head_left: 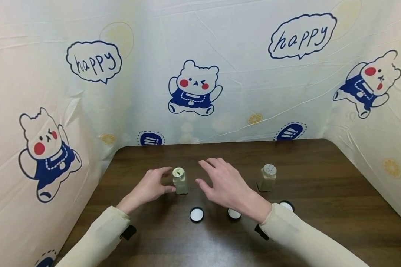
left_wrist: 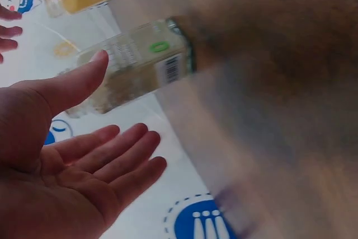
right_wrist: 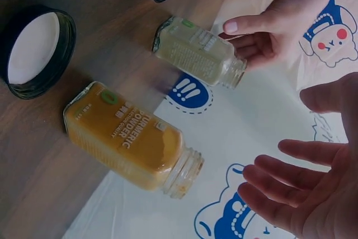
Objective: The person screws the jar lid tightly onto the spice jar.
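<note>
Head view shows a pale cloth (head_left: 240, 44) printed with cartoon bears behind a dark wooden table (head_left: 153, 244). Two cream sleeves (head_left: 100, 233) reach in. The right hand (head_left: 228, 183), its fingers loosely spread, holds nothing and hovers above the table. The left hand (head_left: 151, 185) is relaxed too, grasping nothing, with thumb and fingers just beside a pale-filled jar (head_left: 181, 184); whether they touch it I cannot tell. That jar stands upright on the table, between the hands. A yellow turmeric jar (right_wrist: 131, 138) shows in both wrist views, near the pale one. Farther right stands a third jar (head_left: 266, 180). Smallest are three black-rimmed lids (head_left: 196, 214), white insides up, nearer the person; a sleeve partly hides the rightmost.
</note>
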Action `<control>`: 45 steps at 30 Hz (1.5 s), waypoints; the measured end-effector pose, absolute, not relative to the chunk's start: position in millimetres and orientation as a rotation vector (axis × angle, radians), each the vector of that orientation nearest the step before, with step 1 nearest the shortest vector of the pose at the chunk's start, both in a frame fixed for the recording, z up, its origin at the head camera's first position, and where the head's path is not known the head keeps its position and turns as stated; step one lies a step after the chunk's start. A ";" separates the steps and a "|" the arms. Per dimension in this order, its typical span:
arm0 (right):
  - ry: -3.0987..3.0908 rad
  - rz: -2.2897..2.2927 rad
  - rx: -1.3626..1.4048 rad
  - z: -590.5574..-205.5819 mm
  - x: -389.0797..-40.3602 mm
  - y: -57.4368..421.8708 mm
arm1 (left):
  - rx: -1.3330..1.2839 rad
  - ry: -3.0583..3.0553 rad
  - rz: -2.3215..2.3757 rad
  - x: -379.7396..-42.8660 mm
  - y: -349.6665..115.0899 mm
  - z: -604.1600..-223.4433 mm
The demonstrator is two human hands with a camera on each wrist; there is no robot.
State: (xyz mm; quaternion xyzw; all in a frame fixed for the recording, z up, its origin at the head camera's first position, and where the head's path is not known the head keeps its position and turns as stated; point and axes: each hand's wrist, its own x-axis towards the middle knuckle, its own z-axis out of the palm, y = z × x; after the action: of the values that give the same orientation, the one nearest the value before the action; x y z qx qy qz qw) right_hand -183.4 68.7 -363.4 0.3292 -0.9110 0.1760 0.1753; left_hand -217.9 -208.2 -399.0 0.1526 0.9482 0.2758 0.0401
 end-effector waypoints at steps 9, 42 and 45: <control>-2.682 0.595 0.936 -366.6 -177.0 70.3 | 0.490 2.891 0.942 -218.7 -210.2 -418.5; -2.884 0.724 1.001 -401.4 -172.9 66.2 | 0.651 2.911 1.028 -230.6 -208.5 -442.4; -2.911 0.726 1.038 -404.0 -172.7 64.1 | 0.636 2.914 1.022 -232.2 -209.1 -444.0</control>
State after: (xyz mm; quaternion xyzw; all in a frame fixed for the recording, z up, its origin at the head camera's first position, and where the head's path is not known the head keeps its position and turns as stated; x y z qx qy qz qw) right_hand -172.7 64.1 -404.0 0.3269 -0.9168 0.2288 -0.0164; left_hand -232.2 -209.1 -444.0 0.2017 0.9243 0.3240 -0.0057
